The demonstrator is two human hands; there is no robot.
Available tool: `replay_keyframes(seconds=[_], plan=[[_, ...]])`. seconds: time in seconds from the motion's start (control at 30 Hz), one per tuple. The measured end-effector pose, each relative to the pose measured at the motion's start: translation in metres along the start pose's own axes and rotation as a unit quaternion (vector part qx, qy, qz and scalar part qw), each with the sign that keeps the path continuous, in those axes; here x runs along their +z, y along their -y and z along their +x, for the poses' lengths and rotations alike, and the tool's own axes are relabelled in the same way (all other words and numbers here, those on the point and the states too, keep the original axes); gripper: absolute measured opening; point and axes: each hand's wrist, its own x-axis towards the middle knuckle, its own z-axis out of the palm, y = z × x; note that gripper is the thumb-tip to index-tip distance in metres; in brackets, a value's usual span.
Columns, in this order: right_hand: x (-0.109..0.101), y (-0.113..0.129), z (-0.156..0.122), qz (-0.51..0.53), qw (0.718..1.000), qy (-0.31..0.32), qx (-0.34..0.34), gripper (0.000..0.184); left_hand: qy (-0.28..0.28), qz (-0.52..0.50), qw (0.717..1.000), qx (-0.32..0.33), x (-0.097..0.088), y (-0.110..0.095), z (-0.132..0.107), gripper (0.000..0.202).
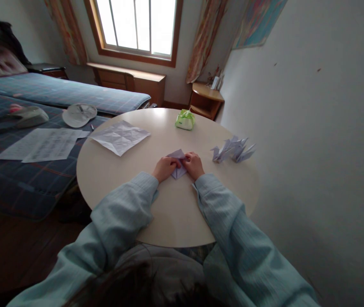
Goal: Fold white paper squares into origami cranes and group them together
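A small folded sheet of pale paper lies on the round cream table, its top corner pointing away from me. My left hand is closed on the paper's left side, fingers curled over it. On the right side, my right hand grips the paper near its upper edge. The fingers of both hands cover much of the folds. To the right stand several folded paper birds, bunched together. At the left of the table is a creased square sheet of paper, spread out flat.
A green tissue pack sits at the table's far side. Left of the table, a bed holds printed sheets and a white cap. A white wall stands close on the right.
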Motion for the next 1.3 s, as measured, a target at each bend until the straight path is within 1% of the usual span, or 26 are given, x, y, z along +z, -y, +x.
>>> replay_keyframes(seconds=[0.33,0.4,0.43,0.5,0.63,0.7,0.73,0.8,0.87,0.97,1.07,1.3], plan=[[-0.005,0.006,0.0,-0.054,0.998,0.013,0.014,0.02,0.001,0.026,1.0,0.0,-0.002,-0.002,-0.001,0.028],[-0.006,0.008,-0.001,-0.065,0.998,0.018,0.014,0.02,-0.009,0.026,1.0,0.005,-0.002,-0.003,-0.002,0.027],[-0.006,0.008,-0.001,-0.069,0.997,0.021,0.015,0.02,-0.025,0.025,0.999,0.01,-0.002,-0.003,-0.002,0.026],[-0.007,0.01,-0.002,-0.068,0.997,0.026,0.014,0.021,-0.077,0.021,0.996,0.026,-0.002,-0.003,-0.001,0.025],[-0.008,0.011,-0.002,-0.044,0.999,0.025,0.005,0.025,-0.216,0.006,0.976,0.038,-0.002,0.002,0.002,0.02],[-0.007,0.01,-0.002,-0.032,0.999,0.019,-0.002,0.027,-0.259,0.0,0.965,0.034,-0.001,0.005,0.005,0.023],[-0.006,0.009,-0.002,-0.027,0.999,0.015,-0.007,0.028,-0.267,-0.003,0.963,0.036,0.0,0.007,0.006,0.029],[-0.004,0.007,-0.002,-0.02,1.0,0.006,-0.019,0.031,-0.268,0.0,0.962,0.048,0.002,0.009,0.007,0.045],[-0.003,0.006,-0.002,-0.014,1.0,-0.002,-0.026,0.032,-0.27,0.008,0.961,0.057,0.003,0.009,0.007,0.057],[-0.002,0.006,-0.002,-0.008,1.0,-0.004,-0.029,0.032,-0.28,0.01,0.958,0.055,0.002,0.008,0.006,0.061],[-0.003,0.008,-0.002,-0.003,0.999,0.012,-0.035,0.029,-0.277,-0.009,0.96,0.049,0.0,0.006,0.005,0.053],[-0.002,0.01,-0.002,0.009,0.998,0.032,-0.052,0.025,-0.269,-0.023,0.963,0.019,-0.003,0.003,0.004,0.019]])
